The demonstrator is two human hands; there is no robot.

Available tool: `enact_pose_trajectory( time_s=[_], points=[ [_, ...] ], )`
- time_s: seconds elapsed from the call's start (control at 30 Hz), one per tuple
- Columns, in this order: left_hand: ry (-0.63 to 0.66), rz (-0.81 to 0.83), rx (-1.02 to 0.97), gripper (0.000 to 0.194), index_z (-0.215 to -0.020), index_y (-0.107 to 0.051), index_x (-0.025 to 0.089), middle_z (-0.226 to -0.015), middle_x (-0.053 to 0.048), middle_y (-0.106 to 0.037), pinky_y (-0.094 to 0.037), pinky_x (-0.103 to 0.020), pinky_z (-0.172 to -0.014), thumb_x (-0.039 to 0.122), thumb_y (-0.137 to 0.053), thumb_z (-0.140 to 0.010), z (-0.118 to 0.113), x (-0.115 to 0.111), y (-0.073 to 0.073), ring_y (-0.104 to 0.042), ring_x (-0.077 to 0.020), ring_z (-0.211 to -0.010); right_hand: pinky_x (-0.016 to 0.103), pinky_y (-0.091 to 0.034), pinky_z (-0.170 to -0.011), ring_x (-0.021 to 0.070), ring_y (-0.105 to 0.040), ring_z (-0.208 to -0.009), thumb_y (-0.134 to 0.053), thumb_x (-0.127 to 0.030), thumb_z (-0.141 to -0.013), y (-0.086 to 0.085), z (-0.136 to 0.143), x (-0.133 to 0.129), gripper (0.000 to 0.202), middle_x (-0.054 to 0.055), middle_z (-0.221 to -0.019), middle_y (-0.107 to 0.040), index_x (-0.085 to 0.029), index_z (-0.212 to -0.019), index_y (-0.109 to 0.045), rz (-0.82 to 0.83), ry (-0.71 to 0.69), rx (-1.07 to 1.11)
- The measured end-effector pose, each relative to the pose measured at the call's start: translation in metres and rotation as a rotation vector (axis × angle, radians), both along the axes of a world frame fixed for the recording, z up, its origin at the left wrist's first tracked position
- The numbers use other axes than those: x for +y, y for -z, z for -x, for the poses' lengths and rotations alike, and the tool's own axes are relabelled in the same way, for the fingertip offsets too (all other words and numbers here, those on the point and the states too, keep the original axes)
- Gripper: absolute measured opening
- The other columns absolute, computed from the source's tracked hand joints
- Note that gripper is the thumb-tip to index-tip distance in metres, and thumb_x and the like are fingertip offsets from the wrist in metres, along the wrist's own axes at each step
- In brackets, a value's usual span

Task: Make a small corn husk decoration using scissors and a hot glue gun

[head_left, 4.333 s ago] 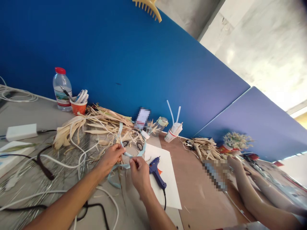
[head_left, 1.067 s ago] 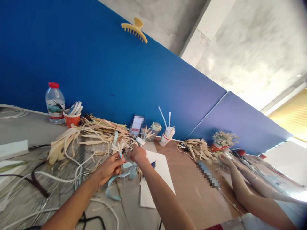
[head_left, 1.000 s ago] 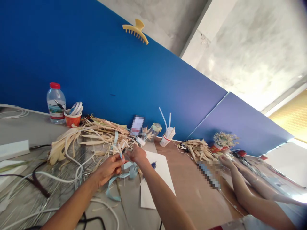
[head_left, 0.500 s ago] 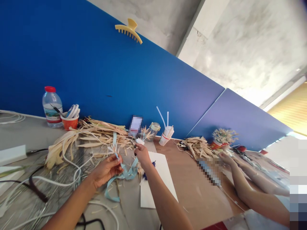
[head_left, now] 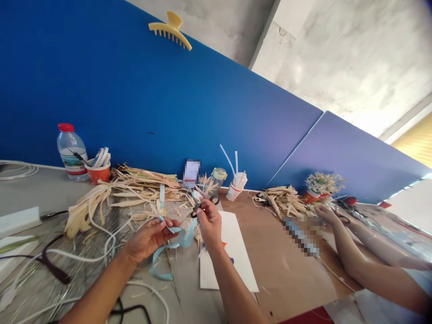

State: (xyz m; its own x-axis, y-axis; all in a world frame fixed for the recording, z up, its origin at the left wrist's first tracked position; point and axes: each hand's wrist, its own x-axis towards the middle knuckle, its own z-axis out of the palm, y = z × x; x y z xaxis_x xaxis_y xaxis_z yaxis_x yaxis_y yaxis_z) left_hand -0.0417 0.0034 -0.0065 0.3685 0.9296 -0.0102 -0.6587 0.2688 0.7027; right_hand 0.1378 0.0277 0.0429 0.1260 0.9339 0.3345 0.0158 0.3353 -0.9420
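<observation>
My left hand [head_left: 151,236] pinches a light blue ribbon [head_left: 185,239], whose loose length trails down to the grey table. A small pale husk piece [head_left: 157,210] rises just above those fingers. To the right, my right hand [head_left: 209,221] is closed on black-handled scissors [head_left: 196,208]; the handle loops show above and left of its fingers. The scissors are close to the ribbon, and whether they touch is unclear. Beneath my right forearm lies a white sheet [head_left: 232,256] with small blue and orange pieces.
Dried husks [head_left: 135,184], a red-capped bottle [head_left: 72,155], an orange cup [head_left: 98,172], a phone [head_left: 191,173], a jar [head_left: 218,176] and a white cup [head_left: 235,189] line the blue partition. White cables [head_left: 77,258] cross the left side. Another person's arms [head_left: 354,252] reach in at right.
The scissors in my right hand have turned, so their handle loops now show. My left hand has shifted slightly left with the ribbon. The camera view has shifted a little.
</observation>
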Motion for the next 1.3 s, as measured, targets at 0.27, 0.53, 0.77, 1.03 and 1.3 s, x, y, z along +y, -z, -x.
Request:
enact_pose_trajectory(
  time_s=[0.27,0.53,0.77,1.03,1.3],
  points=[
    [-0.002,-0.004,-0.026,0.01,-0.075,-0.07,0.013,-0.1,-0.011,-0.072,-0.045,-0.042,-0.096,0.02,-0.064,-0.078,0.0,-0.001,-0.002,-0.065,-0.0225,-0.095,0.023,-0.038,-0.052,0.0099,-0.046,-0.052,-0.056,-0.023,-0.069,-0.006,-0.022,0.004,0.014,-0.002,-0.072,-0.057,-0.017,-0.082,-0.057,0.115,-0.134,-0.2],
    [-0.024,0.005,-0.02,0.009,-0.078,-0.071,0.012,-0.101,-0.011,-0.071,-0.048,-0.039,-0.093,0.018,-0.064,-0.077,-0.001,0.002,0.001,-0.066,-0.0217,-0.091,0.027,-0.04,-0.067,0.0156,-0.049,-0.07,-0.053,-0.018,-0.07,-0.032,-0.038,-0.004,0.007,0.001,-0.073,-0.049,-0.018,-0.064,-0.058,-0.157,0.035,-0.571],
    [-0.091,0.021,0.022,0.009,-0.079,-0.071,0.013,-0.101,-0.01,-0.071,-0.053,-0.035,-0.085,0.02,-0.068,-0.074,-0.003,0.002,-0.002,-0.066,-0.0195,-0.085,0.037,-0.036,-0.088,0.0207,-0.047,-0.092,-0.054,-0.015,-0.067,-0.03,-0.043,-0.007,0.004,0.004,-0.091,-0.046,-0.019,-0.066,-0.053,-0.251,0.115,-0.547],
    [-0.16,0.085,0.128,0.01,-0.079,-0.07,0.012,-0.09,-0.009,-0.07,-0.055,-0.033,-0.075,0.019,-0.07,-0.072,-0.01,0.002,-0.006,-0.066,-0.0184,-0.076,0.043,-0.031,-0.094,0.0265,-0.044,-0.107,-0.061,-0.022,-0.069,-0.026,-0.055,0.0,0.005,0.009,-0.109,-0.051,-0.019,-0.066,-0.063,-0.224,0.124,-0.416],
    [-0.099,0.025,0.115,0.009,-0.078,-0.069,0.013,-0.111,-0.011,-0.066,-0.054,-0.035,-0.076,0.021,-0.068,-0.074,-0.009,-0.001,-0.008,-0.066,-0.0185,-0.078,0.028,-0.045,-0.068,0.0166,-0.058,-0.074,-0.067,-0.039,-0.073,-0.015,-0.045,0.012,0.02,0.006,-0.087,-0.066,-0.019,-0.074,-0.067,0.224,-0.599,0.277]
  ],
)
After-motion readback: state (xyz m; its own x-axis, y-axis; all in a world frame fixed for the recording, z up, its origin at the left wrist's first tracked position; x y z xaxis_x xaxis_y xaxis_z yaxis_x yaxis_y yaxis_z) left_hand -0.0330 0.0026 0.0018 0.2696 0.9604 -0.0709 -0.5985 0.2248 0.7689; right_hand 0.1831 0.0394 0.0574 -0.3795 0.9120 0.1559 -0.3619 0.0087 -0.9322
